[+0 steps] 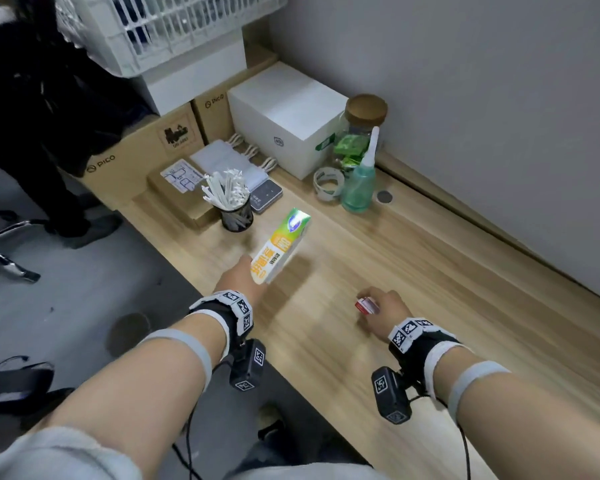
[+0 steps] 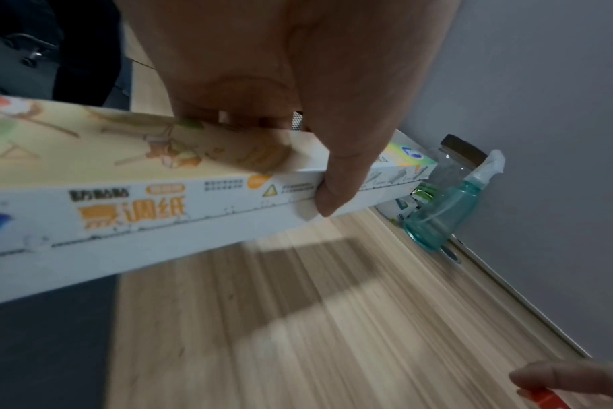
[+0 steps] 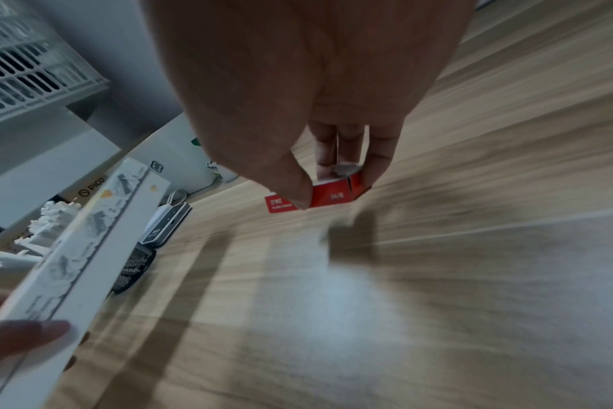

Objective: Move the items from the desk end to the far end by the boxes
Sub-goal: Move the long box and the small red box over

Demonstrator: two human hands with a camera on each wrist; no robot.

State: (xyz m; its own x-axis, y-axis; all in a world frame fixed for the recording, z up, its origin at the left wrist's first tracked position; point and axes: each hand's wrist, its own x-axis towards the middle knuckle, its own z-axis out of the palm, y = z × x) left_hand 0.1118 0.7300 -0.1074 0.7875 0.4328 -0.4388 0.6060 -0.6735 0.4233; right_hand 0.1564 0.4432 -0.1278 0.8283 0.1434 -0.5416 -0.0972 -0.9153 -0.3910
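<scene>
My left hand (image 1: 238, 278) grips a long white, orange and green carton (image 1: 279, 245) and holds it in the air over the wooden desk (image 1: 413, 271), its far end pointing at the boxes. In the left wrist view the thumb (image 2: 336, 177) and fingers clamp the long carton (image 2: 130, 204) near its middle. My right hand (image 1: 383, 306) pinches a small red and white box (image 1: 366, 305) just above the desk; thumb (image 3: 291, 182) and fingertips hold the small red box (image 3: 333, 195) from either side.
At the far end stand a white box (image 1: 284, 116), PICO cardboard boxes (image 1: 132, 157), a mesh cup of white sticks (image 1: 232, 206), a grey device (image 1: 265, 195), a teal squeeze bottle (image 1: 359, 185), a cork-lidded jar (image 1: 357, 133) and a tape roll (image 1: 328, 181). A wall runs along the right.
</scene>
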